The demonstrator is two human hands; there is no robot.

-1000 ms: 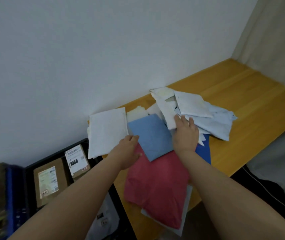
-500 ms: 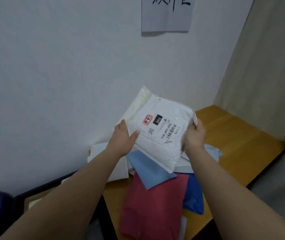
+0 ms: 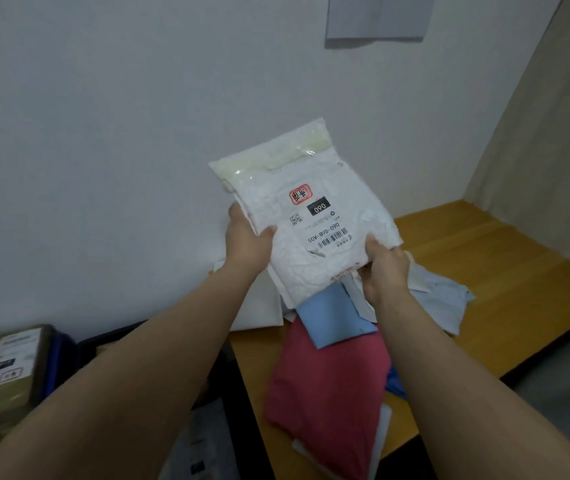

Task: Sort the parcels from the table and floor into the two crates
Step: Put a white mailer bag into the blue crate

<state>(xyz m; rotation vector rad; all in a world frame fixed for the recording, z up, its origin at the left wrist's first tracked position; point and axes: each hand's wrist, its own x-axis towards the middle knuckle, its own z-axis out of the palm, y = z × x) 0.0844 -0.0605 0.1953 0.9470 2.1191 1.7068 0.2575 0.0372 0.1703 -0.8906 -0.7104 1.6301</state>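
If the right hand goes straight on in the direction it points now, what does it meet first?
The right hand already grips the white parcel and points up and away, toward the wall. Past the parcel, the wall probably comes first, though depth is unclear.

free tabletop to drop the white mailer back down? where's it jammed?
Bare wood on the table runs from the pale blue mailer to the right corner by the curtain. Another bare strip lies along the near edge, right of the red mailer. The left end is crowded with overlapping mailers under the white mailer, which both hands hold.
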